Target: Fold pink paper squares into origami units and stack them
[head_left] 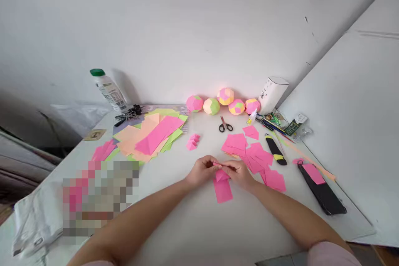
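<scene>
My left hand (pixel 202 171) and my right hand (pixel 239 173) meet at the middle of the table, both closed in a pinch on one small folded piece of pink paper (pixel 221 175). The fingers cover its upper edge. Just below lies a flat pink paper strip (pixel 223 191), partly under the held piece. Loose pink paper pieces (pixel 256 157) spread to the right of my right hand. Beyond my left hand sits a small cluster of folded pink paper units (pixel 193 142).
Scissors (pixel 225 125), a glue bottle (pixel 252 117) and paper balls (pixel 211 106) stand toward the wall. Coloured sheets (pixel 160 135) and a white bottle (pixel 109 91) are left. A box cutter (pixel 275 149), black case (pixel 322 189) and white container (pixel 273 94) are right.
</scene>
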The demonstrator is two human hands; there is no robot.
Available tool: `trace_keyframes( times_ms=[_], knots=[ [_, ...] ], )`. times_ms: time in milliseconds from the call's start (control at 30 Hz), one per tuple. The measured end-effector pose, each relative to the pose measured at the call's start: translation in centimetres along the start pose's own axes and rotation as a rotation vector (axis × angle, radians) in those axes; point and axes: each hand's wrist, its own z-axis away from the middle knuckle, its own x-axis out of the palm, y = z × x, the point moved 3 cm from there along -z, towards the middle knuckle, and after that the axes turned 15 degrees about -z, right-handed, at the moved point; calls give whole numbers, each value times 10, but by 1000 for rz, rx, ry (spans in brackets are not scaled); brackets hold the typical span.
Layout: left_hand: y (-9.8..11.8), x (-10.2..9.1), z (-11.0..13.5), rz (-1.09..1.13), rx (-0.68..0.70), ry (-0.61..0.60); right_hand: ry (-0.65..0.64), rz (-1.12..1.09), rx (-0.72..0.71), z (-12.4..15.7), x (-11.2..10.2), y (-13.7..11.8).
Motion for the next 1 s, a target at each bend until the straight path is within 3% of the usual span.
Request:
trace_keyframes(
  times_ms=[600, 1000],
  knots=[
    [-4, -1, -1, -45, 3, 18, -5, -95, 104, 2, 0, 3],
    [0, -1, -1, -64, -16, 70, -15, -72, 89, 1, 0, -1]
  ],
)
